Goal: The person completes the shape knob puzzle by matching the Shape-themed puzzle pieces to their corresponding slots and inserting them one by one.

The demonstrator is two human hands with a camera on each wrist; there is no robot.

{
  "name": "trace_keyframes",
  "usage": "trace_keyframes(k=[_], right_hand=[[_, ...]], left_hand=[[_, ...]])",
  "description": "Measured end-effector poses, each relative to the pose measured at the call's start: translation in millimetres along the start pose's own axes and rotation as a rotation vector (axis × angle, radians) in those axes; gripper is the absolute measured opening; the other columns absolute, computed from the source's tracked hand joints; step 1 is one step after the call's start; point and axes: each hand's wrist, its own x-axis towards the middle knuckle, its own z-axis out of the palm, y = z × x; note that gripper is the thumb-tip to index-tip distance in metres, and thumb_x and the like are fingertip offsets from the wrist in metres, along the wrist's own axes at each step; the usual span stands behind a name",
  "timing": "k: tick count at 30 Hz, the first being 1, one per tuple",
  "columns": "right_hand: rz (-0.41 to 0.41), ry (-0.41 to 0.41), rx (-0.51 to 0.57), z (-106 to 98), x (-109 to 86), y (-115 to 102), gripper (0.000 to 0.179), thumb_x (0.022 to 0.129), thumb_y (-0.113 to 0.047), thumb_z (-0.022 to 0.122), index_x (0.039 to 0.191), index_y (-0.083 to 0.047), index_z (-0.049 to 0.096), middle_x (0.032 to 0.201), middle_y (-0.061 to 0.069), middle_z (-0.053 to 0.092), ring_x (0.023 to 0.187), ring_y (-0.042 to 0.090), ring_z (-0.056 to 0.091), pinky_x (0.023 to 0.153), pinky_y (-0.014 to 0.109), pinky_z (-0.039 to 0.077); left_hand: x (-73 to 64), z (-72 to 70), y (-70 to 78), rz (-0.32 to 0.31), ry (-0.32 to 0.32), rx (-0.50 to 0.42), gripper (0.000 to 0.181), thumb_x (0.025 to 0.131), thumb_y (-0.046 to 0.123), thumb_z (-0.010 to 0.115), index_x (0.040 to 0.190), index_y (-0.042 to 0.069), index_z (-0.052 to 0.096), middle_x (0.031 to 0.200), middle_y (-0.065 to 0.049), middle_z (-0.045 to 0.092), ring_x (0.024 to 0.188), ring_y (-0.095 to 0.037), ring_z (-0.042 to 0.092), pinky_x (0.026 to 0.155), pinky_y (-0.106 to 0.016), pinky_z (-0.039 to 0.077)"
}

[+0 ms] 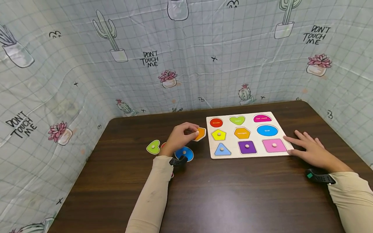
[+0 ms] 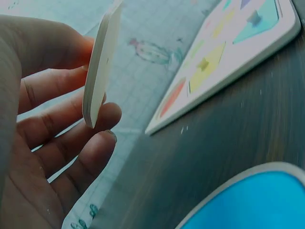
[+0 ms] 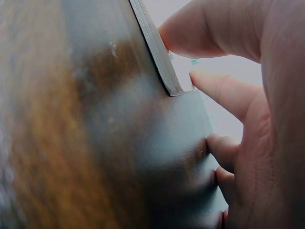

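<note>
My left hand [image 1: 182,137] pinches an orange hexagon puzzle piece [image 1: 200,134] between thumb and fingers, just left of the shape puzzle board [image 1: 208,142]. In the left wrist view the piece [image 2: 98,71] is seen nearly edge-on, raised off the table. My right hand [image 1: 311,150] has its fingers spread, with thumb and forefinger touching the board's right edge. In the board sit knobbed pieces: a yellow pentagon [image 1: 215,135], a blue triangle [image 1: 226,151], a purple square [image 1: 252,150] and a pink rectangle [image 1: 281,148]. The hexagon slot [image 1: 242,133] shows its printed orange base.
A green heart piece [image 1: 151,148] and a blue oval piece [image 1: 188,155] lie on the brown table [image 1: 221,194]. A red piece [image 1: 162,145] and a pink one [image 1: 172,175] are mostly hidden by my left arm. A patterned cloth [image 1: 192,48] rises behind the table.
</note>
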Motion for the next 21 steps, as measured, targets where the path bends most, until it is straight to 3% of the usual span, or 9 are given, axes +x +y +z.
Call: trace_keyframes(k=[10,21], right_hand=[[0.015,-0.005,0.005,-0.8,-0.9,-2.5,0.069,0.099,-0.043,0.059,0.153,-0.005,0.039,0.155,0.04,0.013,0.143,0.06,-0.004,0.105,0.076,-0.01],[-0.001,0.019,0.007,1.0,-1.9,-0.4,0.066,0.1,-0.039,0.06,0.152,-0.005,0.039,0.155,0.04,0.014,0.142,0.061,-0.002,0.105,0.077,-0.008]], left_hand=[[13.5,14.4,6.2,0.016,-0.011,0.033,0.012,0.094,0.02,0.072,0.101,0.01,0.076,0.121,0.001,0.067,0.1,-0.015,0.062,0.085,-0.027,0.054],[31.5,27.8,10.1,0.103,-0.081,0.085,0.012,0.093,0.016,0.073,0.101,0.008,0.076,0.117,-0.003,0.068,0.087,-0.017,0.056,0.076,-0.024,0.05]])
